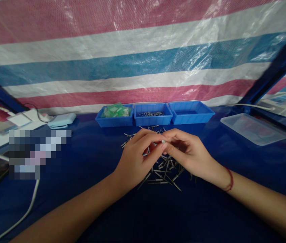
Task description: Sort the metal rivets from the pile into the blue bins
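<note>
My left hand (138, 158) and my right hand (186, 152) meet over the middle of a blue table, fingertips pinched together on a small metal pin (162, 142). A loose pile of several thin metal pins (163, 170) lies on the table right under both hands. My right wrist wears a red string. Behind the hands stand three blue trays in a row: the left tray (114, 118) holds small green-and-clear bags, the middle tray (153, 117) holds more pins, and the right tray (191, 114) looks empty.
A clear plastic lid (253, 128) lies at the right. A white device (61, 120), papers and a white cable (26, 211) sit at the left, beside a blurred patch. A striped tarp hangs behind; blue frame bars stand at both sides.
</note>
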`<state>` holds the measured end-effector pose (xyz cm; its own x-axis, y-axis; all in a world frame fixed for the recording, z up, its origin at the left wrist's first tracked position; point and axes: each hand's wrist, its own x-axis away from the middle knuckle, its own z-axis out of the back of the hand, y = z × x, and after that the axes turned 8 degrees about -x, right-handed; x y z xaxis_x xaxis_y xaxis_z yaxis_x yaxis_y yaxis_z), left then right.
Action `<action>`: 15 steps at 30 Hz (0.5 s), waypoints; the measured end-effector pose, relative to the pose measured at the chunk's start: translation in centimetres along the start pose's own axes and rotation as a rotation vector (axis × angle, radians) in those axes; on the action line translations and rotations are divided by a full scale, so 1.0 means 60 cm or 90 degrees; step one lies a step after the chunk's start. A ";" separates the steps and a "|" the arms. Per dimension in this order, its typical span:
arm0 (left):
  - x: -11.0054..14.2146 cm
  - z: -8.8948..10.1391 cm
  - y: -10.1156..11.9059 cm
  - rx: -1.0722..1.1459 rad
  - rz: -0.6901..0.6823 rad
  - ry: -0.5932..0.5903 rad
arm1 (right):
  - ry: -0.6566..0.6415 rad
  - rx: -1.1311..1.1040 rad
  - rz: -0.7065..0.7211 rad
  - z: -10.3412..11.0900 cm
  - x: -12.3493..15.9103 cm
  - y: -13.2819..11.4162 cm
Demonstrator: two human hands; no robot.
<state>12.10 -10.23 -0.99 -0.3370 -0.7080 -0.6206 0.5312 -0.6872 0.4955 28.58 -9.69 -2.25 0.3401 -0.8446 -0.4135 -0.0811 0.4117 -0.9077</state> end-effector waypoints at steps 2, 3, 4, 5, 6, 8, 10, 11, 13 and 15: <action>0.000 0.000 0.000 0.000 -0.003 -0.005 | 0.005 0.003 0.003 0.000 0.000 -0.001; -0.001 0.000 0.000 -0.001 -0.005 -0.008 | 0.006 0.004 0.004 0.000 -0.001 -0.001; -0.001 0.000 0.000 0.001 -0.006 -0.011 | 0.006 0.005 0.004 0.000 -0.001 0.000; -0.001 0.000 0.000 0.003 -0.006 -0.012 | 0.006 0.005 0.004 0.001 -0.001 0.000; -0.001 0.001 0.000 0.004 -0.005 -0.015 | 0.007 0.005 0.003 0.001 -0.002 0.000; -0.001 0.001 0.000 0.008 -0.004 -0.019 | 0.008 0.003 0.001 0.001 -0.002 0.002; 0.000 0.001 0.000 0.011 -0.005 -0.020 | 0.009 0.005 0.000 0.000 -0.002 0.003; 0.000 0.001 0.000 0.011 -0.006 -0.022 | 0.006 0.008 0.001 0.000 -0.002 0.003; 0.000 0.000 0.000 0.009 0.001 -0.028 | 0.007 0.034 0.007 0.000 -0.002 0.001; 0.000 0.000 0.000 0.007 0.030 -0.029 | 0.025 0.100 0.024 0.003 -0.002 -0.004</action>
<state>12.09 -10.22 -0.98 -0.3475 -0.7458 -0.5683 0.5381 -0.6550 0.5305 28.71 -9.60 -1.98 0.3019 -0.8393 -0.4521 0.0552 0.4889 -0.8706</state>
